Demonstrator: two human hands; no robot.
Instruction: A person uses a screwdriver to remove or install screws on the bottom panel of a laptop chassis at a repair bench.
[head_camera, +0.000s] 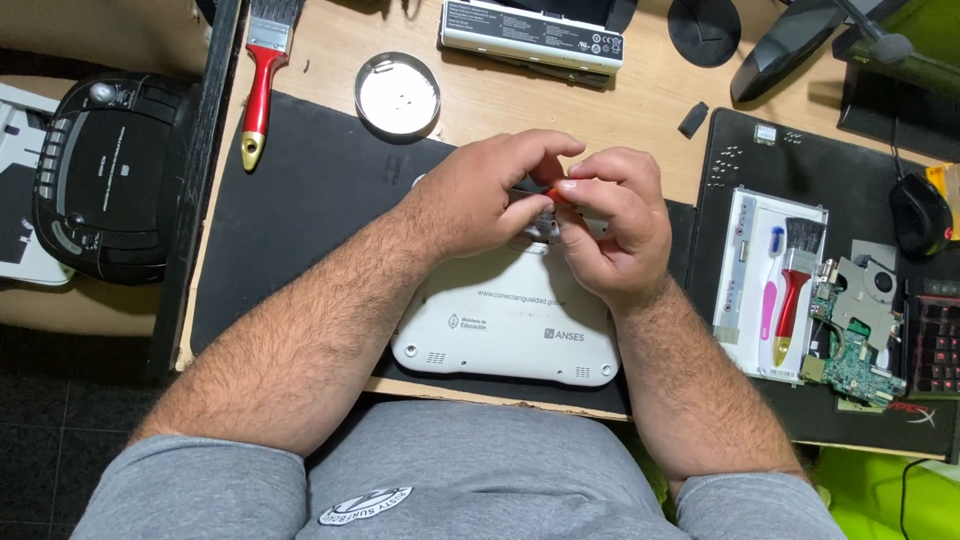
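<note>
A small red-tipped part (553, 193) sits pinched between the fingertips of both hands, just above the far edge of a white netbook (505, 318) that lies upside down under the wrists. The left hand (480, 195) curls its thumb and forefinger around the part from one side; the right hand (615, 225) closes thumb and fingers on it from the other, so the two hands press together over it. What exactly the part is cannot be told, as the fingers hide most of it.

Judging from how things lie, the work seems well under way: a long grey battery pack (533, 35) already rests apart, beyond the hands near the far edge of the desk, and a green circuit board (850, 345) lies well to the right of the right hand. The netbook's bottom shell still looks in place, so opening it appears left to do.

Beyond the left hand stands a round metal tin (397, 94), and farther left a red-handled brush (262, 75). Right of the right hand, a white tray (738, 265) holds a second brush (792, 290).
</note>
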